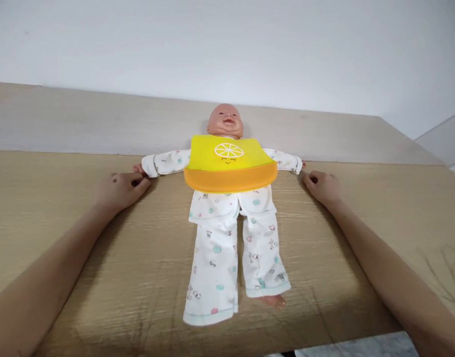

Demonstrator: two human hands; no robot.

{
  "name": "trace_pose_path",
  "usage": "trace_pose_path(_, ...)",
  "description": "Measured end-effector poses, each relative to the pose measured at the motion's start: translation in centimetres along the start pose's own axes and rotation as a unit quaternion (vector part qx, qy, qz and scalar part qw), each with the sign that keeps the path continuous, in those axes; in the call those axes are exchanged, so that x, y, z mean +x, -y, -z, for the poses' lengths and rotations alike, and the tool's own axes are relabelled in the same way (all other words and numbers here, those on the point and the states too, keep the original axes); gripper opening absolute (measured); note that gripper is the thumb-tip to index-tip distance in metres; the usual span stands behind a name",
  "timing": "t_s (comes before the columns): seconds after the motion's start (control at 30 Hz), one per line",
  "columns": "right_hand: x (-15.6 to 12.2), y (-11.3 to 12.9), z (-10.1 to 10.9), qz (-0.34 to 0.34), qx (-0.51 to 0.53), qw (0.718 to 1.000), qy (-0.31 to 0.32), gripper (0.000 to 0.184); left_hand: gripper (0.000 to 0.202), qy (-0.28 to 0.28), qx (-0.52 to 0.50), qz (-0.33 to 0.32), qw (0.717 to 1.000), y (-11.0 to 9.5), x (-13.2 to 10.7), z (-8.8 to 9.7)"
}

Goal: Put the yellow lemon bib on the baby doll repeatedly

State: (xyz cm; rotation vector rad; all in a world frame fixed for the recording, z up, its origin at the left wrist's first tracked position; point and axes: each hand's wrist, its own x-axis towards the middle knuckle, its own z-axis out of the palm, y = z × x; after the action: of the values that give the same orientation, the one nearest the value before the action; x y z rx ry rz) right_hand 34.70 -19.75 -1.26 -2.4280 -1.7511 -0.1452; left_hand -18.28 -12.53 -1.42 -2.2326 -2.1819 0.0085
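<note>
A baby doll (224,121) lies on its back with its head away from me and its arms stretched out sideways. It wears a white patterned top and trousers (216,263). Across its chest is a yellow bib (212,148) with an orange catch pocket (231,178) and a citrus slice print. My left hand (121,191) rests curled closed on the table beside the doll's hand at the left sleeve end; whether they touch I cannot tell. My right hand (324,187), also curled in a loose fist, rests beside the other sleeve cuff. Neither hand shows anything held.
The wooden table (138,277) carries the doll, with a paler strip (101,121) along its back. Behind stands a white wall (227,49). Dark scratch-like marks (443,272) are at the right. Greyish cloth (361,346) shows at the bottom edge.
</note>
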Motion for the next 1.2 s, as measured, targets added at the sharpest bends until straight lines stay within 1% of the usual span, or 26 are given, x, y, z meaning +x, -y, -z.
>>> trace_pose_path(0.07,-0.08,0.10,0.15,-0.003,-0.009,1.000,0.010,0.028,0.038,0.008,0.000,0.016,1.000,-0.15,0.20,-0.01)
trace_pose_path(0.27,-0.19,0.23,0.30,-0.003,-0.020,1.000,0.014,0.030,0.040,0.014,0.008,0.009,1.000,-0.16,0.14,-0.01)
trace_pose_path(0.43,-0.19,0.28,0.23,-0.001,-0.012,1.000,0.014,0.029,0.037,0.005,0.009,0.012,1.000,-0.08,0.21,-0.18)
trace_pose_path(0.7,-0.05,-0.19,-0.09,0.012,-0.009,1.000,-0.001,0.030,0.036,0.000,0.008,0.012,1.000,-0.24,0.09,0.03)
trace_pose_path(0.83,-0.06,-0.22,-0.23,0.008,-0.017,1.000,0.005,0.029,0.036,0.005,0.010,0.011,1.000,-0.13,0.15,-0.17)
trace_pose_path(1.0,-0.09,-0.22,-0.36,0.009,-0.019,1.000,-0.006,0.030,0.040,0.009,0.016,0.015,1.000,-0.24,0.10,-0.08)
trace_pose_path(1.2,-0.14,-0.05,-0.09,-0.001,-0.009,1.000,0.004,0.030,0.041,-0.004,0.009,0.003,1.000,-0.13,0.13,-0.27)
